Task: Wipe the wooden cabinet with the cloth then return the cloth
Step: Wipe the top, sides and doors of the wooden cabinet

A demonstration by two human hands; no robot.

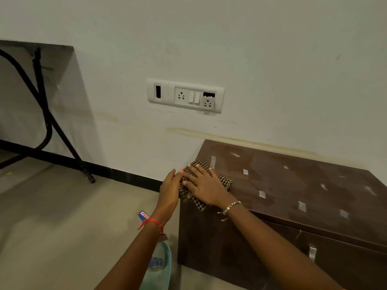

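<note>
Checked brown-and-cream weave lies under my right fingers [196, 171], which are spread apart and pressed flat on the cloth [222, 183]. My right hand [204, 188] covers most of it, palm down, gripping nothing. My left fingers [174, 174] are straight and held together, their tips touching the cloth's left edge where it hangs over the side of the cabinet; my left hand [169, 190] stands on edge against that side, also clamped on nothing.

The cloth sits at the left end of the wooden cabinet [293, 185], on its top, close to the back left corner, with one folded corner drooping over the front left edge. The cabinet top is dark brown with pale silvery flecks scattered across it. A metal handle [312, 253] shows on its front, to the right.

A beaded bracelet [231, 207] is on my right wrist and a red thread [151, 222] on my left.

On the floor [62, 227] below my left forearm, just beside the cabinet's left side, stands a clear bottle [158, 262] with a blue label; my arm hides much of it and I cannot tell what is in it. A blue object [144, 215] shows just above the thread.

A white switchboard [185, 96] is on the wall [272, 59] above the cabinet, and black table legs [46, 114] stand well away at the left.
</note>
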